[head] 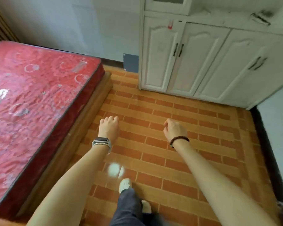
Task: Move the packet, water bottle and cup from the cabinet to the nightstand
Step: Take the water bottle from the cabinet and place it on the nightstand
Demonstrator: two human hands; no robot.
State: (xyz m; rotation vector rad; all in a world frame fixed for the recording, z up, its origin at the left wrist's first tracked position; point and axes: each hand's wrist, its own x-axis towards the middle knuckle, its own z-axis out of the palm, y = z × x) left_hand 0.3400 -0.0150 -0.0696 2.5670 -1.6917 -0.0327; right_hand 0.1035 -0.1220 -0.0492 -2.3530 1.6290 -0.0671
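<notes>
The white cabinet stands against the far wall at the upper right, its lower doors closed. On its counter lie a small red-and-clear object and a blurred packet-like thing. No water bottle, cup or nightstand shows. My left hand, with a watch on its wrist, hangs over the floor with its fingers curled and nothing in it. My right hand, with a bead bracelet on its wrist, is also loosely curled and holds nothing. Both hands are well short of the cabinet.
A bed with a red patterned mattress on a wooden frame fills the left. Orange brick-pattern floor runs between bed and cabinet. My leg and pale shoe are below. A dark skirting lines the right wall.
</notes>
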